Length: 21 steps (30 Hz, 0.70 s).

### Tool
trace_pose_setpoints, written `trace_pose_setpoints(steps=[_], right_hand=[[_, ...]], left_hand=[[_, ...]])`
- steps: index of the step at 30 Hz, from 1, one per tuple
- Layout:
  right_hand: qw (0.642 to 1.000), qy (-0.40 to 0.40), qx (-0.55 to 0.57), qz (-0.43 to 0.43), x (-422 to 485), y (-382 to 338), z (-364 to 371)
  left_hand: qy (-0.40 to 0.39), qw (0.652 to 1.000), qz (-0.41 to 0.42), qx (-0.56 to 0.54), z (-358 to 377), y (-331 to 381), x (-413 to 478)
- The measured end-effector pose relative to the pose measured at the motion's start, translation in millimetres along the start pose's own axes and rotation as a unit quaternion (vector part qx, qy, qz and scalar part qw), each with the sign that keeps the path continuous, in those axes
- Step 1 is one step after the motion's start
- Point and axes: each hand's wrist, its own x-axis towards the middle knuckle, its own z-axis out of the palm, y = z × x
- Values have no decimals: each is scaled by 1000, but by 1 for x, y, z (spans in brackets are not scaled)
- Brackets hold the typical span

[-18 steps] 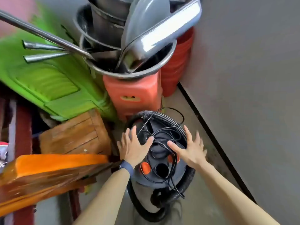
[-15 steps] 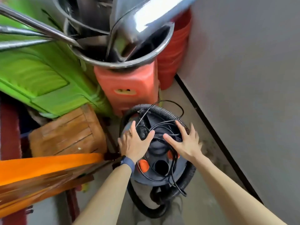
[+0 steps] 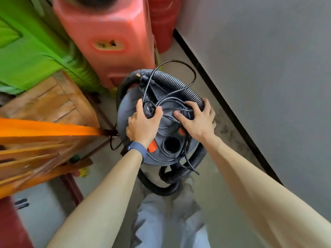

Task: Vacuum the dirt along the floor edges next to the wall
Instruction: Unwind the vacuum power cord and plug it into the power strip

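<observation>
Preparing step: on the grey drum vacuum cleaner [image 3: 159, 153] by the right wall [image 3: 259, 68], left hand [image 3: 141, 124] pinches the black power cord [image 3: 195, 76], right hand [image 3: 198, 120] curls spread fingers over the black ribbed hose [image 3: 172, 81]; next, probably untangling.

Both bare forearms are stretched forward and down, side by side. The left hand [image 3: 141, 122] is curled round the cord bundle [image 3: 149, 110] between thumb and fingers, while the right hand [image 3: 197, 120] is clamped over the hose [image 3: 172, 81], with its fingers bent and its thumb pressed inward.
</observation>
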Motion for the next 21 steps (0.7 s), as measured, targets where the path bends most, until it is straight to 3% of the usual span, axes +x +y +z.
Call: trace_pose_setpoints(steps=[21], right_hand=[[999, 11, 14, 27, -249, 186, 48]], left_hand=[[-84, 996, 8, -24, 57, -120, -262]])
